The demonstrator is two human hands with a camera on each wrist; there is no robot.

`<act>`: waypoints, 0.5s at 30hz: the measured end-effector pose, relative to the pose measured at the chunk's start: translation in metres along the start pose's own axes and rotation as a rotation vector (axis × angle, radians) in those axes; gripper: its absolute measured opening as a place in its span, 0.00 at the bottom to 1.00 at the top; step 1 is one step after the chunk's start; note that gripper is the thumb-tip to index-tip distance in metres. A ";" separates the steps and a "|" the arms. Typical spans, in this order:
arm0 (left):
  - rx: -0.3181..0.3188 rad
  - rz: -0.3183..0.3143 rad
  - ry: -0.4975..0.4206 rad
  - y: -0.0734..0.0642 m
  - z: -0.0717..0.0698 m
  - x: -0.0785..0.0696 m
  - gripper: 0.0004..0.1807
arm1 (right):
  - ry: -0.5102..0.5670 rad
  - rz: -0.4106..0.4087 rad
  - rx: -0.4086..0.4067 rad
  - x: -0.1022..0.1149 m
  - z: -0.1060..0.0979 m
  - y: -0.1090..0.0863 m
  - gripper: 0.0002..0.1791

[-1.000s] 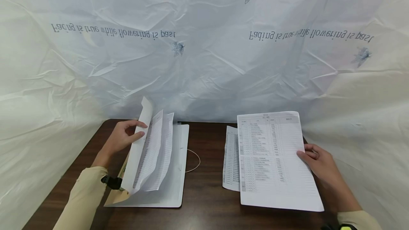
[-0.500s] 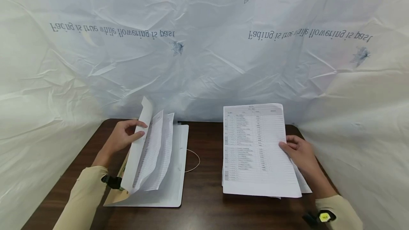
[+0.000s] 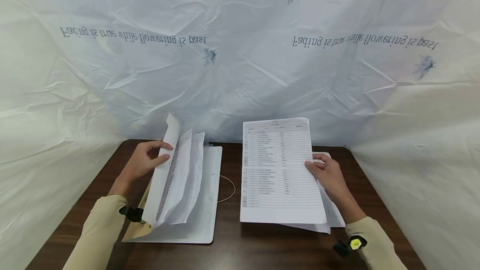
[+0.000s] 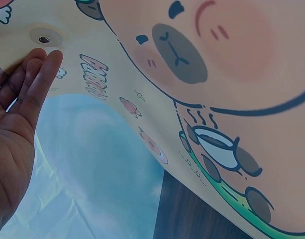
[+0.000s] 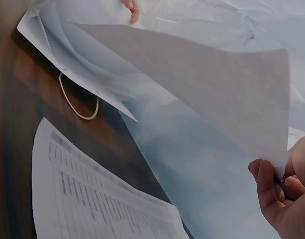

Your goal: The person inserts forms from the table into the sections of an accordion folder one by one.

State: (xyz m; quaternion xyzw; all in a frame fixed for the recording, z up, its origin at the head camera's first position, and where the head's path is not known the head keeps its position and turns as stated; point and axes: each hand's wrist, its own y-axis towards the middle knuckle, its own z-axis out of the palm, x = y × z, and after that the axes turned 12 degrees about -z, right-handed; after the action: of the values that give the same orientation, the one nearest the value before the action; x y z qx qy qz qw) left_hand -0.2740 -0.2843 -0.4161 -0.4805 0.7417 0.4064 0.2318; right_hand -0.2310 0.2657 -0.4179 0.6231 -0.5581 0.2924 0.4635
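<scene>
My left hand holds up the cover of a folder lying on the table, fingers and thumb at its edge. In the left wrist view, the cover's outside bears a cartoon animal and a cup. Printed sheets stand partly raised inside, over the pale back panel. My right hand pinches the right edge of a printed sheet, held tilted above the table. Other papers show partly beneath it; the rest of them is hidden. The right wrist view catches the held sheet's blank back.
A thin elastic loop sticks out from the folder's right side onto the dark wooden table. A pale printed curtain hangs behind the table's far edge and along both sides.
My right hand has moved left with the printed sheet, toward the folder, uncovering papers on the right. My left hand and the folder have stayed in place.
</scene>
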 end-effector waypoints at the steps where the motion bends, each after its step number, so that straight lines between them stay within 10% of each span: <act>1: 0.002 0.003 -0.003 -0.001 0.000 -0.005 0.12 | 0.013 0.004 0.000 0.000 0.004 0.001 0.24; 15: 0.014 -0.004 -0.001 -0.006 -0.002 -0.038 0.10 | 0.091 0.014 0.023 0.003 0.052 0.010 0.20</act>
State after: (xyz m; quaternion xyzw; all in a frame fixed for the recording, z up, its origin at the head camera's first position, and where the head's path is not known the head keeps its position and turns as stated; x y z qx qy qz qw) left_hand -0.2523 -0.2672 -0.3886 -0.4799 0.7437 0.4009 0.2365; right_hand -0.2481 0.2176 -0.4336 0.6103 -0.5375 0.3303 0.4791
